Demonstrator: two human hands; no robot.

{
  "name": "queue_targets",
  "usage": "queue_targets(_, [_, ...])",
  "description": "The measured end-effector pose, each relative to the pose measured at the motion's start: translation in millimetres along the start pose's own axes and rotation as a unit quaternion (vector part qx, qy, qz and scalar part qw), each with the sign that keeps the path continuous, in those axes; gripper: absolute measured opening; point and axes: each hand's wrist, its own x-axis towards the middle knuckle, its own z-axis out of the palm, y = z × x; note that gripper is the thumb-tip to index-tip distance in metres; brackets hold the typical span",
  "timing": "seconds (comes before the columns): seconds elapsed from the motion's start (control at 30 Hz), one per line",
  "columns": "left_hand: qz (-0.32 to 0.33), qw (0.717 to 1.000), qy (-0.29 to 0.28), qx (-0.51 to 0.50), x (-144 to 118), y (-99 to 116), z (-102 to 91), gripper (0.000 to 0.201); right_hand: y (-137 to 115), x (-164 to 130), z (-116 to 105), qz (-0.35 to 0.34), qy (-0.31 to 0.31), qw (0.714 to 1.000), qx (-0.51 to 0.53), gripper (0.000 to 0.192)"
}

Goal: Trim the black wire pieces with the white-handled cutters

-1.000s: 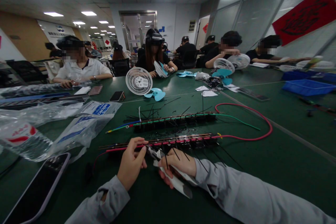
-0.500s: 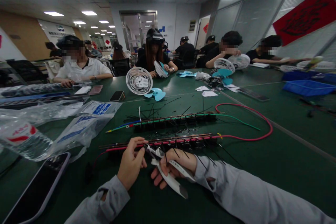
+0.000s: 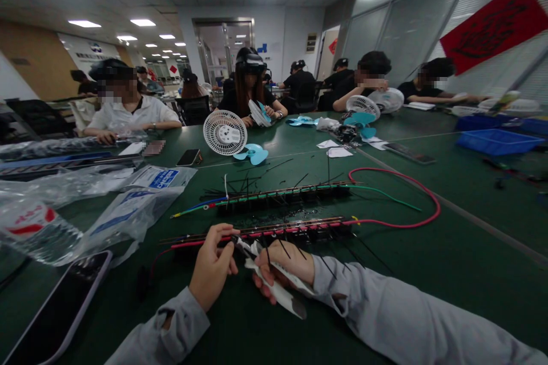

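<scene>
My right hand is wrapped round a pair of white-handled pliers. Their dark jaws point left, at the front wire bundle. My left hand is at the jaws, thumb and fingers bent together against the bundle; what they pinch is hidden. This bundle has red and brown wires laid along a dark strip, and several black cable-tie tails stick out toward me. Behind it lies a second wire bundle with green and blue wires and more upright tie tails.
A smartphone, a water bottle and plastic bags lie on the left. A red cable loops out to the right. Fan grilles, blue blades and blue trays sit farther back, where several people are seated.
The fingers of my right hand have curled in closer on the pliers' handles. My left hand stays at the jaws. The whole view has shifted slightly.
</scene>
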Motion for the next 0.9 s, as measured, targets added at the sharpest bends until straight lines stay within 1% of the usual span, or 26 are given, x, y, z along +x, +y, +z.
queue_targets(0.23, [-0.001,1.000,-0.002,0.000,0,1,-0.1,0.024,-4,-3,2,-0.008,0.008,1.000,-0.023,0.033])
queue_targets(0.4, [-0.001,1.000,-0.004,-0.004,0,0,0.4,0.024,-2,-1,1,-0.008,0.001,1.000,-0.021,0.033])
queue_targets(0.5, [0.001,1.000,-0.001,-0.006,0,0,0.6,0.024,2,0,-2,-0.003,-0.022,1.000,0.001,0.032])
queue_targets(0.6, [0.002,1.000,-0.002,-0.010,0,1,0.2,0.024,8,1,-5,0.008,-0.065,0.996,0.062,0.027])
queue_targets(0.67, [0.000,1.000,-0.003,-0.011,-1,2,-0.2,0.025,11,2,-8,0.020,-0.080,0.992,0.090,0.025])
queue_targets(0.8, [0.000,1.000,-0.003,-0.013,-2,1,-0.3,0.024,14,2,-10,0.052,-0.108,0.986,0.116,0.021])
queue_targets(0.9, [-0.002,1.000,0.000,-0.012,-1,2,0.3,0.025,14,-1,-9,0.052,-0.119,0.983,0.127,0.019])
